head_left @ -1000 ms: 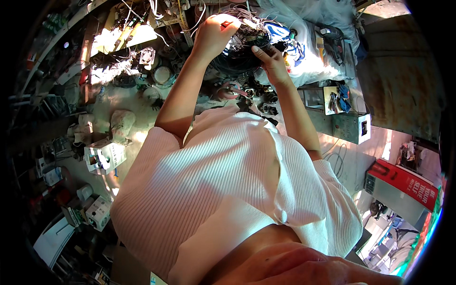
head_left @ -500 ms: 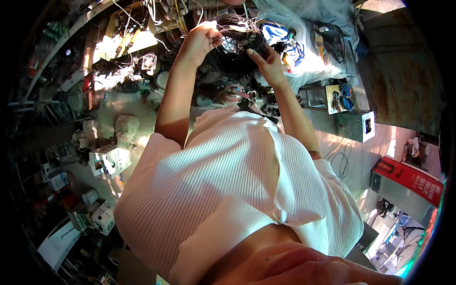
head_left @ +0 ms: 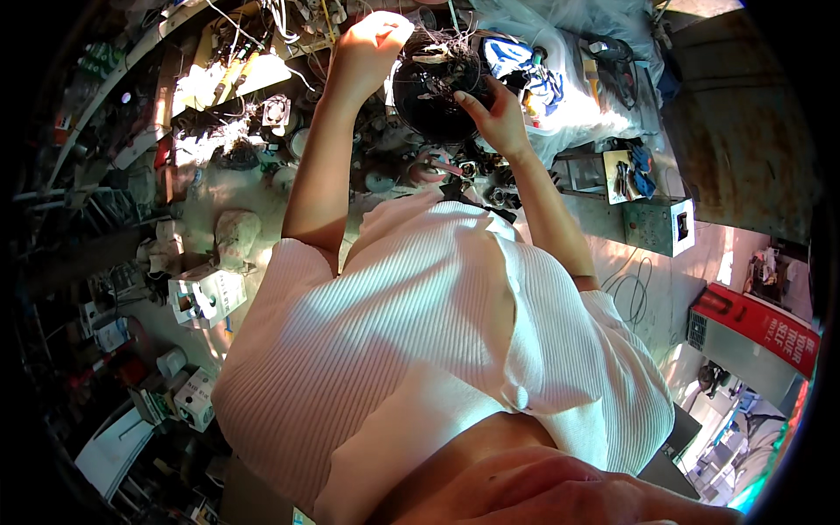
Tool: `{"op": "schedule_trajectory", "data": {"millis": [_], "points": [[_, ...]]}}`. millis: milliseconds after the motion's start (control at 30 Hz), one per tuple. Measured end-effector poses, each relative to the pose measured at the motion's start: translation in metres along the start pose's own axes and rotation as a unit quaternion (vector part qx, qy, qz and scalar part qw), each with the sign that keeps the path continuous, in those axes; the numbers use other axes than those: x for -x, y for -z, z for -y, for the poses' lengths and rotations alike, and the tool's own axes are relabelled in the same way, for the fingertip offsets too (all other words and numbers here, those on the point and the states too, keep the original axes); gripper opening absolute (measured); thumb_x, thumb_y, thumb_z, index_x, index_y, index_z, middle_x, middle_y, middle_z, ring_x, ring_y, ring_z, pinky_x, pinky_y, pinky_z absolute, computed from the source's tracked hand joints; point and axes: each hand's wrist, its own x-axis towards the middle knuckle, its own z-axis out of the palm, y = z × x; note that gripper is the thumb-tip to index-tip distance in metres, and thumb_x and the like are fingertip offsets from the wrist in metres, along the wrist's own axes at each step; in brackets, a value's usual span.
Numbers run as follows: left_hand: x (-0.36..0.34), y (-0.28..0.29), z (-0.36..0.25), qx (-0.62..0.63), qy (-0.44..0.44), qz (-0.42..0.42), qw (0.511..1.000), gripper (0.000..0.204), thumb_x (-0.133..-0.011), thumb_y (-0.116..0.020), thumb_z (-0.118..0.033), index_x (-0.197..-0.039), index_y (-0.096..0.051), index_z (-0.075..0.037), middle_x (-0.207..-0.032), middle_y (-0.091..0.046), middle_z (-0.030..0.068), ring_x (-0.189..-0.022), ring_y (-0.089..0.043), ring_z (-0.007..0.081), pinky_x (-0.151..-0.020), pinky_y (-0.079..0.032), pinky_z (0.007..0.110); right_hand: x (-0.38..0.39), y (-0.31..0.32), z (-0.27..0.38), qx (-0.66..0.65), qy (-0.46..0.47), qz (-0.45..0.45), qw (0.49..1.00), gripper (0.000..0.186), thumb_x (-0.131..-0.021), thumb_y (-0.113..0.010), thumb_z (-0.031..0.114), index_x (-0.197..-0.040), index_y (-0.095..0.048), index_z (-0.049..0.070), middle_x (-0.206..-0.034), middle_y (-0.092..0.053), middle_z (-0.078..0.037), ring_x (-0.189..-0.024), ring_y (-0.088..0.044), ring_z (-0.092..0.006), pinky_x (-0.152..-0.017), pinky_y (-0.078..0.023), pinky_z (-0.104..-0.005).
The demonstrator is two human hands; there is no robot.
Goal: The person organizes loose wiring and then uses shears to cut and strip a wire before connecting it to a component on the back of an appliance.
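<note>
At the top middle is a tangled bundle of thin dark wire [head_left: 446,45] with loose strands sticking out. Behind and below it a round black basin [head_left: 433,121] lies mostly in shadow. My left hand [head_left: 372,44] is raised at the bundle's left side, its fingers curled together in bright sun. Whatever lies between those fingertips is too small and glaring to make out. To the right, my right hand [head_left: 500,121] grips the lower right part of the bundle, thumb in front and fingers behind, close to the basin's rim.
A white plastic tub [head_left: 547,122] with blue-and-white items stands right of my right hand, beside clear plastic sheeting [head_left: 617,127]. A brush [head_left: 592,80] lies there. Farther right is a green metal box [head_left: 649,229]. A small fan [head_left: 276,111] and cluttered parts are at left.
My left hand has moved up and away from the bundle's middle. The wire has shifted upward, and more of the black basin shows. My right hand stays almost in place.
</note>
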Motion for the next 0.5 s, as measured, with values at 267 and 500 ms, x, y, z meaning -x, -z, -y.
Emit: {"op": "schedule_trajectory", "data": {"millis": [267,500], "points": [[0.005,-0.006,0.023,-0.036,0.027,0.108,0.993,0.028,-0.089,-0.055,-0.028,-0.094,-0.065,-0.003,-0.083,-0.066,0.0067,-0.084,-0.063,0.0177,-0.081,-0.047,0.029,0.004,0.008,0.011,-0.095,-0.015,-0.029,0.995,0.042,-0.084,-0.070,0.027,-0.107,-0.059,-0.005,-0.094,-0.067,-0.009,-0.082,-0.061,-0.0120,-0.076,-0.049,-0.0264],[-0.006,-0.012,0.029,0.632,0.175,0.254,0.711,0.016,-0.094,-0.044,-0.015,-0.090,-0.056,-0.005,-0.065,-0.046,-0.0037,-0.060,-0.047,0.0071,-0.085,-0.046,0.028,0.001,0.018,0.024,-0.129,-0.028,-0.016,0.991,0.043,-0.084,-0.071,0.026,-0.108,-0.059,-0.007,-0.095,-0.067,-0.009,-0.084,-0.060,-0.0108,-0.077,-0.049,-0.0261]]}}
